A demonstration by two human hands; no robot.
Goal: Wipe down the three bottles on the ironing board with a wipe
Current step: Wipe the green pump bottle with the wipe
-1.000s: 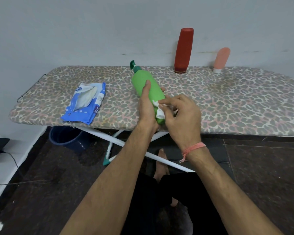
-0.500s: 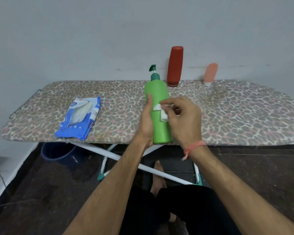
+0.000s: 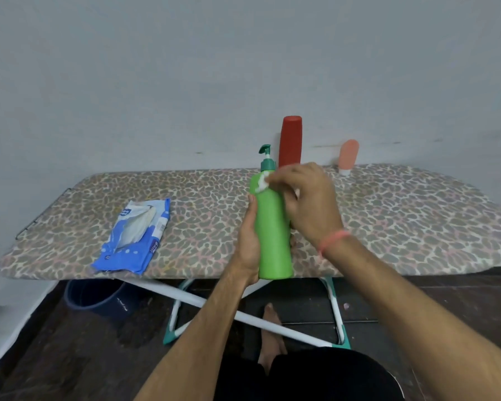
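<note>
My left hand [image 3: 248, 244] grips the lower body of a green pump bottle [image 3: 273, 235], held upright above the near edge of the leopard-print ironing board [image 3: 402, 215]. My right hand [image 3: 307, 201] pinches a small white wipe [image 3: 262, 183] against the bottle's shoulder, just under the teal pump. A tall red bottle [image 3: 291, 140] stands at the board's far edge against the wall, partly behind my right hand. A small pink bottle [image 3: 348, 156] stands cap-down to its right.
A blue wipes pack [image 3: 136, 235], opened, lies on the board's left part. Under the board are white crossed legs [image 3: 203, 299], a dark blue bucket [image 3: 99, 296] at left, and my bare foot [image 3: 271, 319] on the dark floor. A plain wall rises behind.
The green bottle went from tilted to upright. My right hand slid the wipe up from the bottle's lower body to its shoulder.
</note>
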